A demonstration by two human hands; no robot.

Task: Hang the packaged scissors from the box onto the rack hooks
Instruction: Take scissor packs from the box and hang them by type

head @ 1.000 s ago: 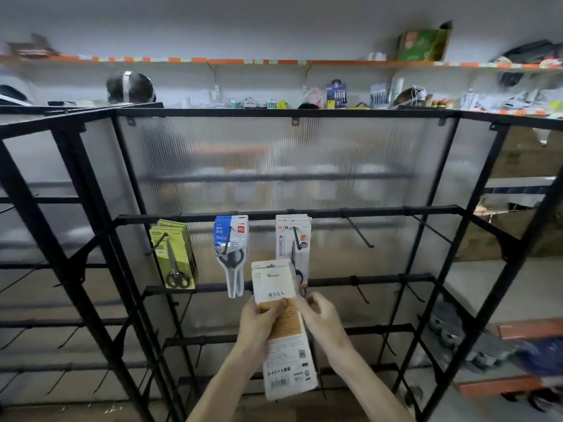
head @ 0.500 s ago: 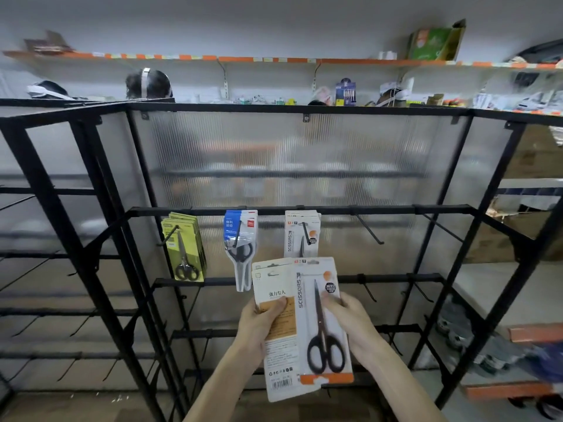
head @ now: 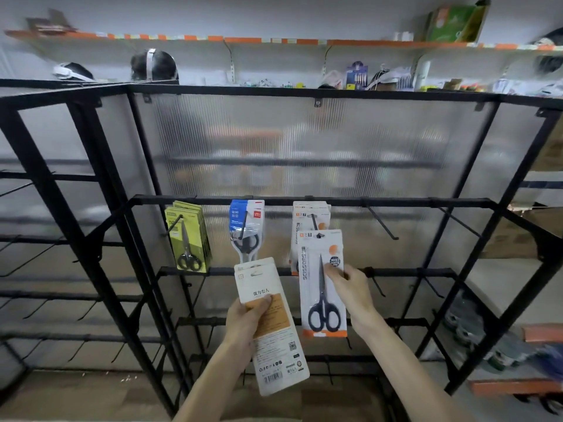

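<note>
Up on the white back wall runs a long shelf (head: pixel 243 41) with an orange edge. A green box (head: pixel 454 21) sits on it at the right. Low in front are two bare hands.

The left hand (head: pixel 243 324) holds a white pack (head: pixel 280 345) near its middle. The thumb lies on the side we see and the fingers curl round behind. This side has a brown patch, small print and a bar code. The pack's top leans a bit to the left.

The right hand (head: pixel 350 287) pinches the right edge of a scissors pack (head: pixel 315 269), with the thumb on the front. This pack is upright, just to the right of the white pack. Black scissors show on it, and its bottom edge is orange. Its top hole is right at the tip of a hook (head: pixel 314 223). I cannot tell if the hook goes through the hole.

Behind it, on that same hook, are the hung packs (head: pixel 307 213) of the same kind. To their left a blue pack (head: pixel 246 223) hangs on its own hook, and the white pack hides its bottom end. Further left hang the green packs (head: pixel 187 239). To the right a next hook (head: pixel 382 223) sticks out. All the hooks come off one bar of the black rack (head: pixel 274 92). A ribbed panel (head: pixel 304 141) that you can partly see through covers the back of the rack.
</note>
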